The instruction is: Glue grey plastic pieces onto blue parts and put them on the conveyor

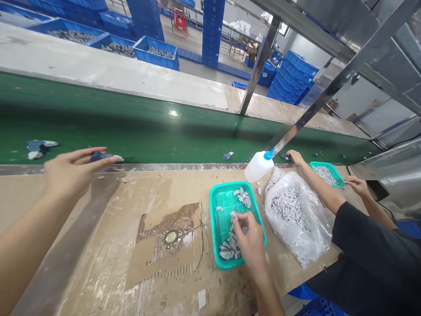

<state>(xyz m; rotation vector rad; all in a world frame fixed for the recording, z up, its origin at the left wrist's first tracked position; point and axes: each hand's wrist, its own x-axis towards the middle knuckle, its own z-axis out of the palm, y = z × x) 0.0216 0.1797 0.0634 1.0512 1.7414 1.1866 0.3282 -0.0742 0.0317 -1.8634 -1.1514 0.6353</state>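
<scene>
My left hand (70, 169) pinches a dark blue piece (99, 156) with a pale tip, over the near edge of the green belt (171, 131). On the belt farther left lies another blue and white piece (38, 148). My right hand (249, 237) is over a green mesh basket (215, 228), thumb and fingers closed on a small grey piece (234, 215). Grey pieces (244, 197) lie in the basket's far right corner, and more are heaped beneath my right hand. A round cap-like disc (171, 237) rests on torn cardboard left of the basket.
A white bottle with a blue nozzle (258, 167) stands behind the basket. A clear bag of small pieces (291, 210) is to its right. At the right, a co-worker's hands (296, 158) are near another green basket (325, 174). A metal post (259, 66) rises beyond the belt.
</scene>
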